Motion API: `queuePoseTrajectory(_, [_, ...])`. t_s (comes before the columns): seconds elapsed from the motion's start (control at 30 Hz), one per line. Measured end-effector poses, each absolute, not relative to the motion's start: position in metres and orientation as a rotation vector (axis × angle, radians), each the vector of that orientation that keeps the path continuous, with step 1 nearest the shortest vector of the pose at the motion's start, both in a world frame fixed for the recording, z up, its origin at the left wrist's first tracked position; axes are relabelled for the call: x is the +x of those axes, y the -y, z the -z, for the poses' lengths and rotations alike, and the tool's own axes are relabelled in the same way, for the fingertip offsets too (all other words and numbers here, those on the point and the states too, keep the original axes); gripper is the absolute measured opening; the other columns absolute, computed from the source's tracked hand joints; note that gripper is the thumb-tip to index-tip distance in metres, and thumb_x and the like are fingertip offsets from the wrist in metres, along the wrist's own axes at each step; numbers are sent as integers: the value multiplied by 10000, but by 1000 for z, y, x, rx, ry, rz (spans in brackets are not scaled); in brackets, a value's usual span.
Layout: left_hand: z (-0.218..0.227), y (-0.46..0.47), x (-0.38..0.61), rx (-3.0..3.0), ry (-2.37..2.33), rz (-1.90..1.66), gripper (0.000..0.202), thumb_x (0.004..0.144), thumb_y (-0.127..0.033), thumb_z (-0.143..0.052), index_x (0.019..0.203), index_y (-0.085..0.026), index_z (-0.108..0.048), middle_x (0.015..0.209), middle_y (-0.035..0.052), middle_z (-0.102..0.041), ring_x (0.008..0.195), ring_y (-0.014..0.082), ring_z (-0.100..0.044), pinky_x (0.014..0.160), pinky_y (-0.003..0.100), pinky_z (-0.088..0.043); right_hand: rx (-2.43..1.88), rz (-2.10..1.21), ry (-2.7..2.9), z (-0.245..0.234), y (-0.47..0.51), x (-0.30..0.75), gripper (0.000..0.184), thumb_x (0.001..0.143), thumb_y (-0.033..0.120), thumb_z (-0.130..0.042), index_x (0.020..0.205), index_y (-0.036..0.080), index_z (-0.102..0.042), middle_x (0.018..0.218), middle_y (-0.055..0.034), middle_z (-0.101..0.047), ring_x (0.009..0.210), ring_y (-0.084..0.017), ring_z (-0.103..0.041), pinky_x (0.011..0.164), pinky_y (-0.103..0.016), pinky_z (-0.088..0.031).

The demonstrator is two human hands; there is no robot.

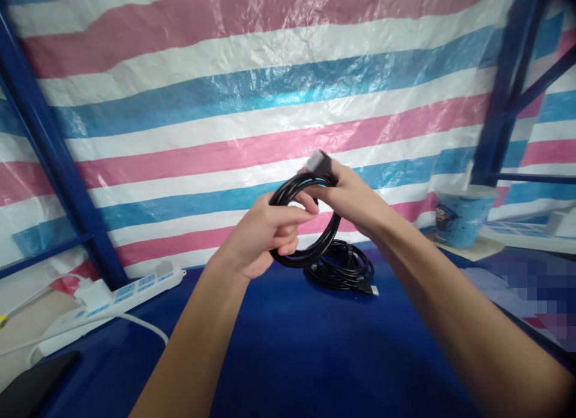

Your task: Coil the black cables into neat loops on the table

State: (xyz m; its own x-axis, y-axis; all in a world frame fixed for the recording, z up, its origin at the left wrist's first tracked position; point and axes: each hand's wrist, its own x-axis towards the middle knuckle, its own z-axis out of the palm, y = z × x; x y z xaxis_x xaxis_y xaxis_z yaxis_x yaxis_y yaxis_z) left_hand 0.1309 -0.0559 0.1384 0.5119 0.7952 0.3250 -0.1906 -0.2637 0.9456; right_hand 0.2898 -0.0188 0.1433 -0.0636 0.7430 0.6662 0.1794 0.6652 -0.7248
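A black cable [326, 241] is wound into a ring and held up above the blue table. My left hand [272, 229] grips the ring's left side, with fingers curled through its middle. At the upper right of the ring, my right hand [346, 190] is closed on the coil near a plug with a pale end [316, 162]; the plug is slightly blurred. Behind and below the ring, a second coiled black cable [346, 268] lies on the table. Its plug with a silvery end [372, 289] points to the right.
A white power strip [130, 292] with a plugged-in adapter [94, 294] lies at left. A black flat object [40, 385] sits at the lower left corner. At right stands a blue patterned cup [463, 217]. Blue metal posts [508, 100] flank a striped plastic sheet [270, 124].
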Motion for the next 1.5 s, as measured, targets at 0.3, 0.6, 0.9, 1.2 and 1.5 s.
queuePoseTrajectory(0.3, [-155,61,109,1800,-818,-1411,44,680,-108,-657,687,-150,-642,405,-79,-322,326,8,-277,350,145,-311,-882,-142,2080,-162,73,275,155,840,198,-486,754,143,-603,547,36,-506,464,-43,-409,464,-196,-284])
queuePoseTrajectory(0.6, [-151,65,100,1678,-322,-1160,663,607,-542,-730,1192,-273,-572,815,84,-675,559,197,-633,529,303,-511,-871,221,1874,-164,61,292,378,756,88,-499,1096,175,-640,997,-31,-670,849,-167,-614,719,-258,-416])
queuePoseTrajectory(0.9, [-145,65,114,2042,-812,-716,181,709,-147,-637,877,-189,-585,439,-21,-518,365,108,-479,373,185,-364,-902,477,2392,-152,69,278,682,752,166,-503,1414,249,-359,721,-15,-645,563,-125,-518,502,-219,-260])
queuePoseTrajectory(1.2, [-152,69,109,2055,-707,-1157,513,783,-217,-581,1272,-329,-475,431,-51,-492,386,130,-506,406,204,-404,-905,39,2089,-156,51,284,408,803,189,-475,1204,223,-542,898,-8,-672,704,-123,-594,620,-222,-402])
queuePoseTrajectory(1.5, [-145,59,130,2073,-876,-1585,347,582,10,-553,842,-203,-638,680,-15,-594,533,71,-500,449,157,-340,-1102,525,2129,-153,58,268,333,714,134,-471,1003,199,-624,802,-42,-680,667,-170,-585,558,-245,-241])
